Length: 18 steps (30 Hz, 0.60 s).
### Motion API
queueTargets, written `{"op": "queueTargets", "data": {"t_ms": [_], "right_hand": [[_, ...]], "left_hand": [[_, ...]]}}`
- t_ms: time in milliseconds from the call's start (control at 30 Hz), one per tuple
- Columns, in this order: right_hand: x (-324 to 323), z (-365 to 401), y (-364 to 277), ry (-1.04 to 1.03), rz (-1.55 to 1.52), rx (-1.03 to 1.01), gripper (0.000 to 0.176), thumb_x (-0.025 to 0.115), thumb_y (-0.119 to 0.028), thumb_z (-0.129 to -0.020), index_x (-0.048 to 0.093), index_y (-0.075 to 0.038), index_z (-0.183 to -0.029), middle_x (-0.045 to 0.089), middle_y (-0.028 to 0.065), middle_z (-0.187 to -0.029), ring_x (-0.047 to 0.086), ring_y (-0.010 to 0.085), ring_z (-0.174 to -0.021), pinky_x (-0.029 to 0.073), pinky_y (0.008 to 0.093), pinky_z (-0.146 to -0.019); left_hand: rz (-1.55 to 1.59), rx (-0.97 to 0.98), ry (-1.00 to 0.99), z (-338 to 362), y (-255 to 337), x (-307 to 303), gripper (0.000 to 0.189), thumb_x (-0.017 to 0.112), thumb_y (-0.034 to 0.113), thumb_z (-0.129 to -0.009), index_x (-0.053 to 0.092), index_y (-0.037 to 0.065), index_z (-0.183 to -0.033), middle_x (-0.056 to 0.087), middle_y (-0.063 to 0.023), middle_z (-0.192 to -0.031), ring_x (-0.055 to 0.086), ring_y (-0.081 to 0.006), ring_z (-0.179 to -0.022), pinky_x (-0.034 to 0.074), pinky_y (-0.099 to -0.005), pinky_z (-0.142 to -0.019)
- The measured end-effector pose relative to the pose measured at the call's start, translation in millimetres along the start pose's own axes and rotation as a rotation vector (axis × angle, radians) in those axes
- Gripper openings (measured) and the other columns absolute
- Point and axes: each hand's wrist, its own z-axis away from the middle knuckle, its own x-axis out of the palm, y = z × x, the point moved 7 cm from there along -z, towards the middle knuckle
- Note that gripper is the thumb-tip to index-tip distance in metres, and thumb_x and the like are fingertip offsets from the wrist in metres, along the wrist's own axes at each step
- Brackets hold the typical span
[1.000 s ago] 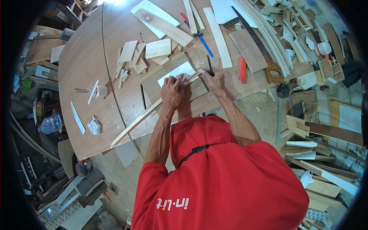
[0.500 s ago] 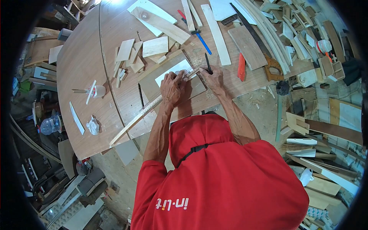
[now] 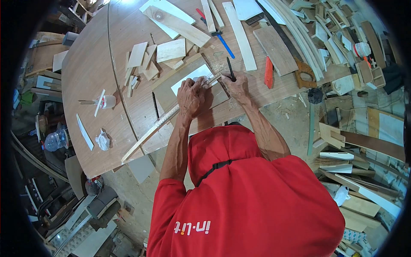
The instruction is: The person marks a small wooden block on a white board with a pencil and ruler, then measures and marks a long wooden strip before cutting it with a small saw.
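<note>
My left hand (image 3: 191, 97) is closed over a long thin wooden strip (image 3: 150, 131), pressing it down across a white sheet (image 3: 183, 82). That sheet lies on a flat brownish board (image 3: 164, 93) at the table's near side. In my right hand (image 3: 236, 88) is a slim black marking pencil (image 3: 230, 67), pointing up and away. Fingertips of this hand sit at the far end of the strip, where it meets the board's right part. The strip runs diagonally down to the left, reaching the table edge. My left fingers partly hide it.
Wood offcuts (image 3: 171, 50) are heaped beyond the board. A blue-and-black clamp-like tool (image 3: 224, 44), a red tool (image 3: 269, 73) and a handsaw (image 3: 305, 77) lie to the right. On the left stand a white cup (image 3: 109, 101) and a crumpled white wad (image 3: 102, 140).
The whole view has shifted very slightly. Both hands keep nearly the same place on the strip, and the pencil is still held upright in my right hand.
</note>
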Motion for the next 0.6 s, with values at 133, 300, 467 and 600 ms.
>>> {"op": "queueTargets", "data": {"t_ms": [133,300,467,600], "right_hand": [[-1,0,0,-0.005,0.043,0.05,0.028,0.067,-0.019,-0.087,0.07,0.002,-0.104,0.073,0.012,-0.087,0.068,0.0167,-0.076,0.052,0.0299,-0.069],[1,0,1,-0.02,0.02,0.092,0.028,0.067,-0.019,-0.086,0.07,0.001,-0.104,0.073,0.0113,-0.086,0.067,0.0162,-0.076,0.052,0.0301,-0.067],[1,-4,11,0.004,0.024,0.042,0.027,0.067,-0.019,-0.085,0.071,0.001,-0.103,0.072,0.0112,-0.084,0.066,0.0152,-0.074,0.051,0.0302,-0.066],[0,-3,9,0.016,0.021,0.04,0.027,0.068,-0.019,-0.085,0.072,0.0,-0.102,0.072,0.0104,-0.083,0.065,0.0143,-0.073,0.051,0.0295,-0.065]], "left_hand": [[0.025,-0.024,-0.025,-2,-1,-1,0.035,0.063,0.027,-0.086,0.066,0.016,-0.119,0.059,-0.0108,-0.092,0.056,-0.0294,-0.091,0.045,-0.0412,-0.077],[0.025,-0.041,-0.03,-4,0,-2,0.033,0.064,0.025,-0.087,0.068,0.016,-0.119,0.06,-0.0113,-0.085,0.057,-0.0299,-0.088,0.046,-0.0396,-0.079],[0.026,-0.059,-0.04,-5,1,-3,0.033,0.064,0.027,-0.087,0.068,0.017,-0.118,0.061,-0.0115,-0.086,0.058,-0.0298,-0.089,0.047,-0.0398,-0.08],[0.01,-0.048,-0.033,-5,0,-2,0.033,0.065,0.028,-0.087,0.068,0.017,-0.118,0.061,-0.0114,-0.087,0.058,-0.0297,-0.09,0.047,-0.04,-0.08]]}}
